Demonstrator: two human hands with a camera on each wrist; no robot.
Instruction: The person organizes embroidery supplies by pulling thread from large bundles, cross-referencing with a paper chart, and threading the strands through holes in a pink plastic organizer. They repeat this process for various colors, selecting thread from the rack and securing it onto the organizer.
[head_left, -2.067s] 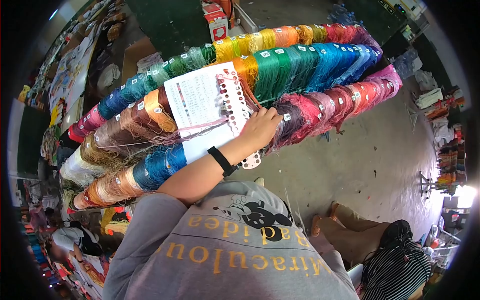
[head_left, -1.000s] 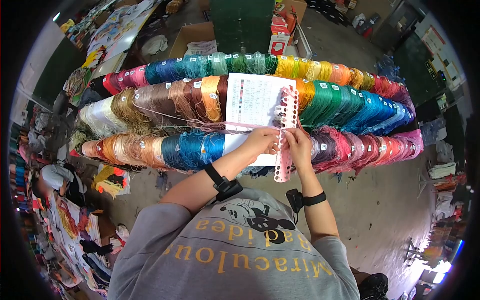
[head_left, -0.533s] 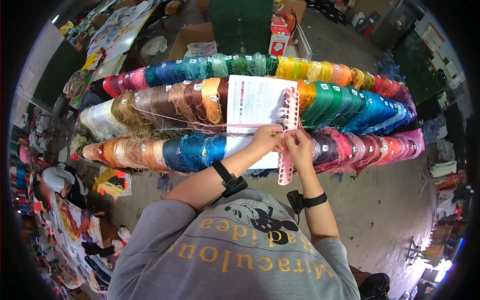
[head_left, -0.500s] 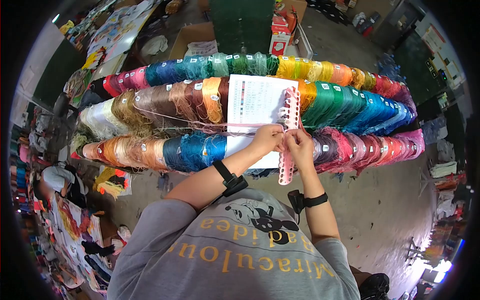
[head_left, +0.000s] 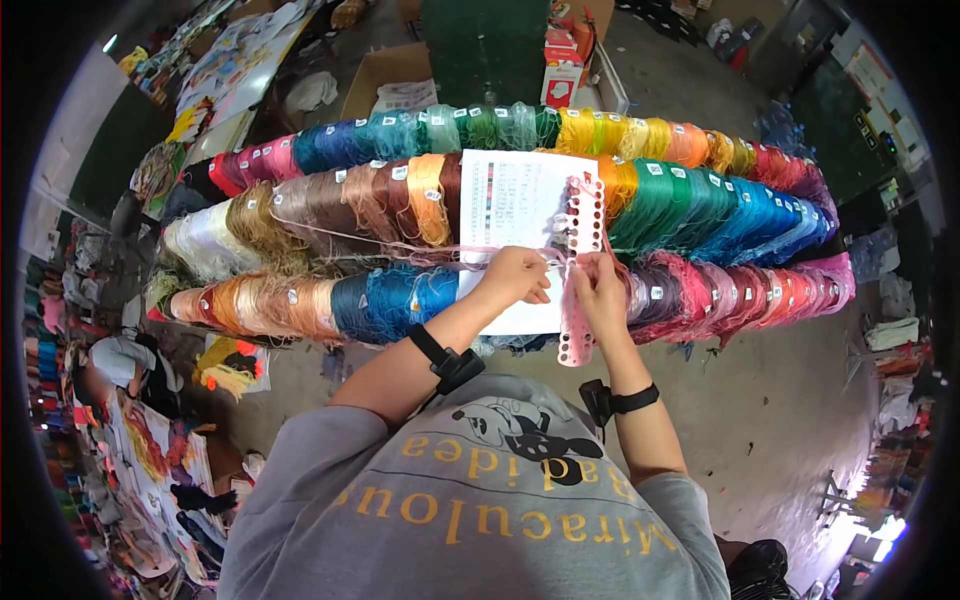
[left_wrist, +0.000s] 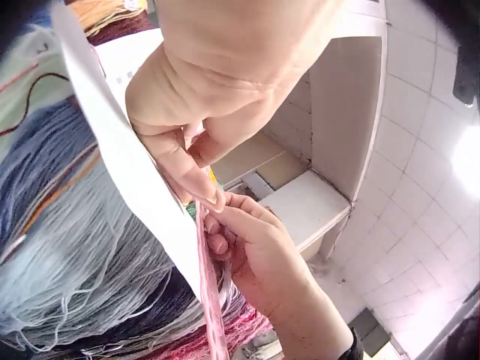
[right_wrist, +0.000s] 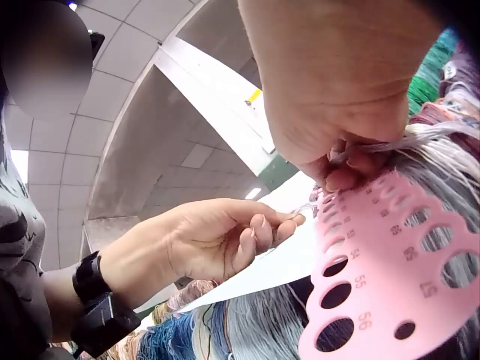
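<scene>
A pink thread card (head_left: 577, 330) with numbered holes lies over a white printed sheet (head_left: 500, 215). Pale threads are looped through its holes. My right hand (head_left: 600, 292) grips the card's edge, and pale strands come out from under its curled fingers in the right wrist view. Just to its left, my left hand (head_left: 518, 276) pinches a thin pale thread (right_wrist: 309, 205) between thumb and fingertip. The fingertips of both hands overlap in the left wrist view, along the narrow pink edge of the card (left_wrist: 211, 300). Long pink strands (head_left: 400, 252) trail leftward from the sheet.
Three long rows of labelled thread hanks carry the sheet: blue hanks (head_left: 390, 300) in front, green hanks (head_left: 655, 205) behind, red hanks (head_left: 710, 295) at right. A cardboard box (head_left: 385, 75) and a red-and-white carton (head_left: 562, 75) stand beyond. Another person (head_left: 125, 360) bends at left.
The head view has swung, and my right hand has come in to join the left at the card. In the last half second my left hand has drawn slightly leftward from the right.
</scene>
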